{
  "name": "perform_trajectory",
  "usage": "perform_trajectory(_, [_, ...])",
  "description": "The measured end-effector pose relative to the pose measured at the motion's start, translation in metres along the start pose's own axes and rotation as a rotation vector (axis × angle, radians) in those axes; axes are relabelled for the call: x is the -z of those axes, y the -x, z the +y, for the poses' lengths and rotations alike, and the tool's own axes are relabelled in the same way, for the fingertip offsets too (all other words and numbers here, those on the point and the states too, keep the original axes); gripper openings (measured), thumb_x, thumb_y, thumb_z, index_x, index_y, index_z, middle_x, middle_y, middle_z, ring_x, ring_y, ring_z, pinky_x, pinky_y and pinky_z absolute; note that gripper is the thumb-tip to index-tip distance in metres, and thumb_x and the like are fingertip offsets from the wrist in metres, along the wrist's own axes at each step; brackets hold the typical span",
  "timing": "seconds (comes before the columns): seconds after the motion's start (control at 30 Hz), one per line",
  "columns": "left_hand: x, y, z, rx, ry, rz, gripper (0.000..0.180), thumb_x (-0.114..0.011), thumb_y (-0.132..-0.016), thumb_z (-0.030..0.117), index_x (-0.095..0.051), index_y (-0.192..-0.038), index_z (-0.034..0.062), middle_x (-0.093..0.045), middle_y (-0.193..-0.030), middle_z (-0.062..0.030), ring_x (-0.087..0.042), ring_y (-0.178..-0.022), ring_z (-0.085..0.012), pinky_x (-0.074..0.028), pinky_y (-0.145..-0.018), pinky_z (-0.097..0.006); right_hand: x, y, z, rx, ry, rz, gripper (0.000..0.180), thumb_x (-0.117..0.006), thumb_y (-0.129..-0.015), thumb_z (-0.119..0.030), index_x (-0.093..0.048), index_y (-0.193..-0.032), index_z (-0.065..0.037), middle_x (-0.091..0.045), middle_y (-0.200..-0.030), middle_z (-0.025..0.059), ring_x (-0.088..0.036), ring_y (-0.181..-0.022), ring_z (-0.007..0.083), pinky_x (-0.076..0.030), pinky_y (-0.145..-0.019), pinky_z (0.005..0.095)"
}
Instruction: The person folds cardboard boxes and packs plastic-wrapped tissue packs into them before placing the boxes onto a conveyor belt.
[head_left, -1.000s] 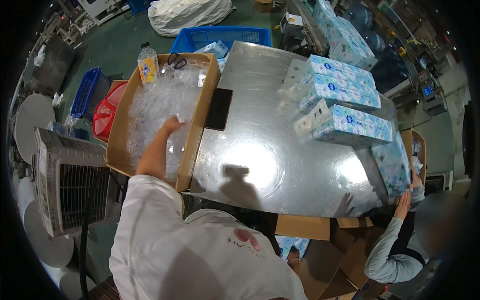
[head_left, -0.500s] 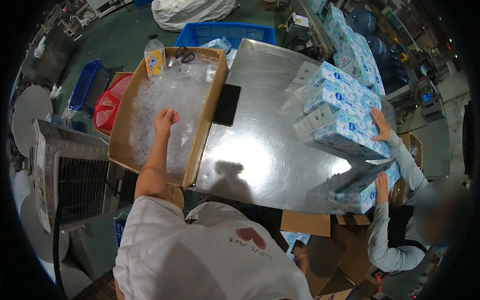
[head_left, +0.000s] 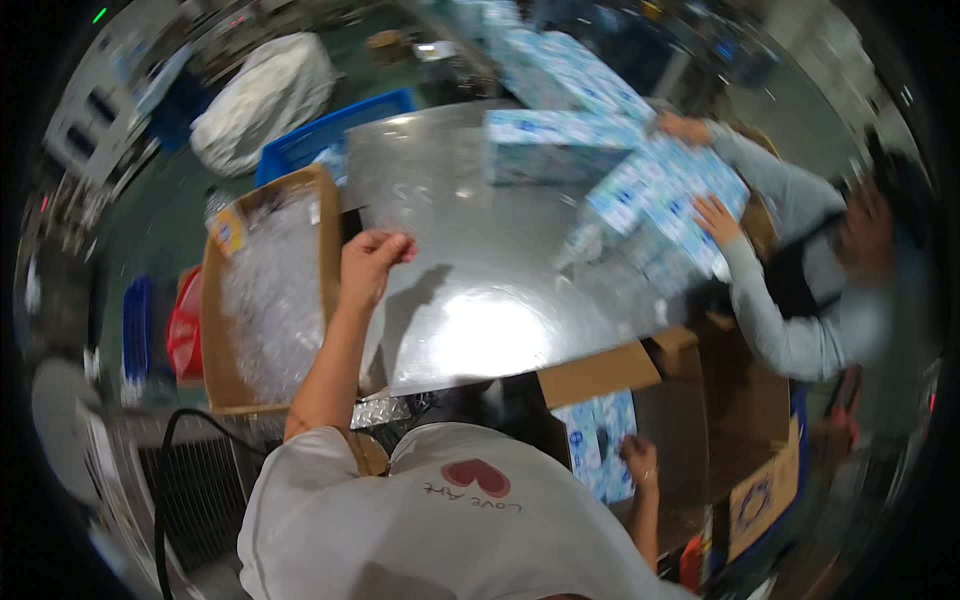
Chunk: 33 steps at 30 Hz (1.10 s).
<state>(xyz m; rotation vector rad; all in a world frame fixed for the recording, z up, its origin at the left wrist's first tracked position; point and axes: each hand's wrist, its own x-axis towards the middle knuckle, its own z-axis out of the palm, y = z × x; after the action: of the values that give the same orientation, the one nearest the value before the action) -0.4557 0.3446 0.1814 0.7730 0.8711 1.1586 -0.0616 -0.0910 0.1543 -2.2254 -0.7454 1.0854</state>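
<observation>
Left hand (head_left: 375, 264): fingertips drawn together — whether anything is held cannot be told — above the table's (head_left: 540, 240) left side, near the cardboard box (head_left: 329, 225) of clear plastic (head_left: 270, 310). Right hand (head_left: 640, 460): curled at blue-and-white packs (head_left: 598, 440) in the carton (head_left: 740, 410) at the table's near edge; grip unclear.

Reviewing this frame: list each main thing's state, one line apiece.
Left hand: pinched shut, contents unclear.
Right hand: at the blue-patterned packs, grip unclear.
Carton: open, packs inside.
Shallow cardboard box: open, full of clear plastic pieces.
Long packs: on the metal table, between co-worker's hands.
Blue crate: open-topped.
</observation>
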Motion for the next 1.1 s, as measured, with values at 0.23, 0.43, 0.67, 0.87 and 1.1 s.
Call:
perform_trajectory(0.23, [-0.162,0.065,-0.016,0.349,-0.081,-0.765,0.008,-0.061,-0.078,0.002,-0.061,-0.081,-0.0054,-0.063,-0.076,-0.0161,-0.061,-0.066,-0.0187,-0.05,-0.061,-0.027,-0.023,0.02,-0.253,0.499,-0.476,0.097,0.052,-0.06,-0.081,-0.01,-0.038,-0.128,-0.004,-0.045,-0.121,0.0132,-0.053,-0.098,0.0158,-0.042,-0.085,0.0291])
perform_trajectory(0.43, [-0.199,0.099,-0.044,0.552,-0.169,-1.081,0.01,-0.062,-0.078,0.004,-0.061,-0.082,-0.0048,-0.063,-0.078,-0.0132,-0.06,-0.064,-0.0166,-0.05,-0.06,-0.026,-0.03,0.019,-0.246,0.378,-0.682,0.315,0.016,-0.054,-0.086,-0.013,-0.055,-0.095,-0.001,-0.059,-0.077,0.0063,-0.058,-0.066,0.0115,-0.047,-0.058,0.0231])
perform_trajectory(0.67, [-0.173,0.099,-0.078,0.641,-0.166,-0.88,0.01,-0.06,-0.08,0.007,-0.058,-0.084,-0.0021,-0.063,-0.076,-0.0119,-0.061,-0.065,-0.0177,-0.051,-0.06,-0.026,0.001,0.033,-0.151,0.132,-0.985,0.415,0.019,-0.051,-0.087,-0.018,-0.056,-0.093,-0.001,-0.058,-0.075,0.0057,-0.057,-0.061,0.0128,-0.048,-0.052,0.0233])
perform_trajectory(0.87, [-0.065,0.015,-0.039,0.363,0.074,-0.185,0.007,-0.056,-0.083,0.011,-0.057,-0.083,0.0033,-0.061,-0.078,-0.0084,-0.059,-0.067,-0.016,-0.05,-0.064,-0.024,-0.029,0.004,0.005,0.006,0.22,0.39,0.031,-0.053,-0.08,-0.019,-0.056,-0.105,0.0,-0.057,-0.093,0.0161,-0.055,-0.082,0.0241,-0.044,-0.069,0.0325])
perform_trajectory(1.1, [0.286,-0.025,0.015,0.065,0.35,0.766,0.037,-0.047,-0.088,0.022,-0.042,-0.113,-0.0043,-0.052,-0.106,-0.0159,-0.056,-0.09,-0.0233,-0.05,-0.078,-0.028,-0.041,-0.021,-0.052,-0.058,0.297,0.167,0.04,-0.063,-0.077,-0.028,-0.058,-0.104,0.0,-0.062,-0.096,0.0174,-0.062,-0.081,0.0232,-0.048,-0.072,0.0322])
